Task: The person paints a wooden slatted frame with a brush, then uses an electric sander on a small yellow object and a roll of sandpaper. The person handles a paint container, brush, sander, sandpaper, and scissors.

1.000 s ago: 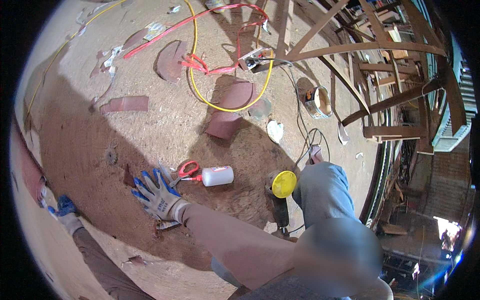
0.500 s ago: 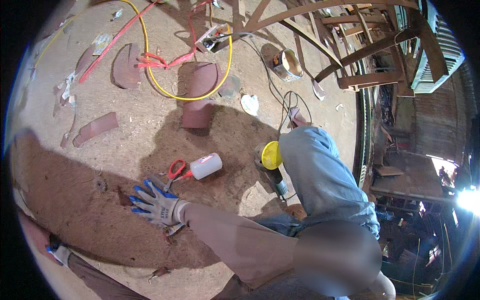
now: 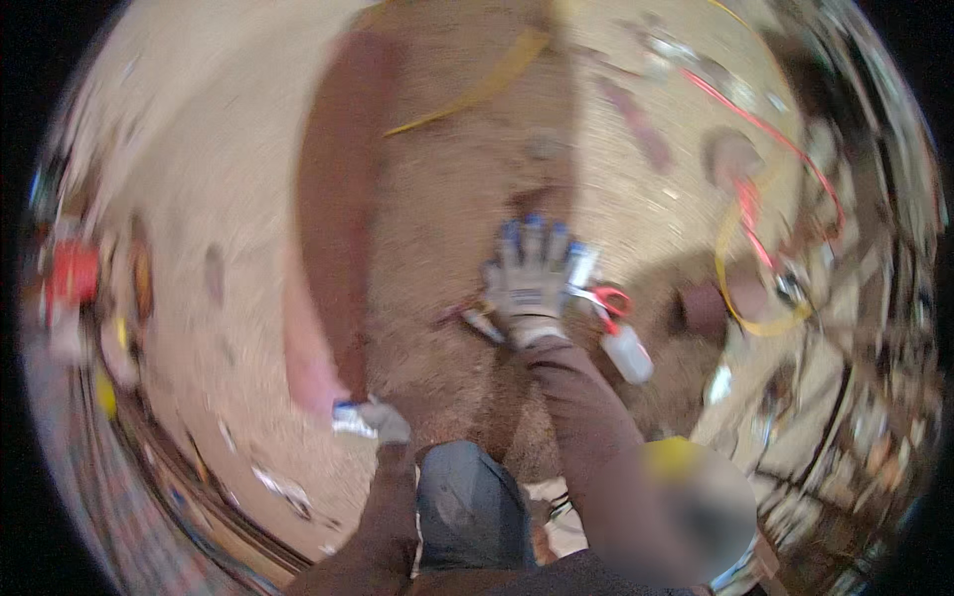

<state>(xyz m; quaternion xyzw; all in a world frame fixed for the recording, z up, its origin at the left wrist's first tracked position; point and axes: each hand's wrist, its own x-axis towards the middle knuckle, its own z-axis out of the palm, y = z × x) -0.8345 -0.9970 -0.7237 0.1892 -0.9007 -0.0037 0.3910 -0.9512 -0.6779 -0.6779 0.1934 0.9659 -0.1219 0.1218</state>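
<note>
The picture is smeared by motion. My right hand [image 3: 532,273], in a grey glove with blue fingertips, lies flat on the sandy ground with its fingers spread and nothing in it. Red-handled scissors [image 3: 611,298] and a small white bottle [image 3: 628,353] lie just to its right. A small dark piece [image 3: 477,320] sits by its left edge. My left hand [image 3: 363,419], gloved too, rests on the ground lower left, too blurred to read its fingers. My knee [image 3: 467,502] in blue jeans is between the arms.
A yellow cable [image 3: 477,89] runs across the top and a red cable [image 3: 785,149] curves at the right above a yellow loop [image 3: 740,308]. A yellow round part [image 3: 674,457] lies by my right arm. A darker reddish strip of ground [image 3: 338,199] runs upward on the left.
The view has swung round sharply, so the ground and cables now appear rotated. My right hand stays spread on the ground beside the scissors and bottle. My left hand is now nearer the middle.
</note>
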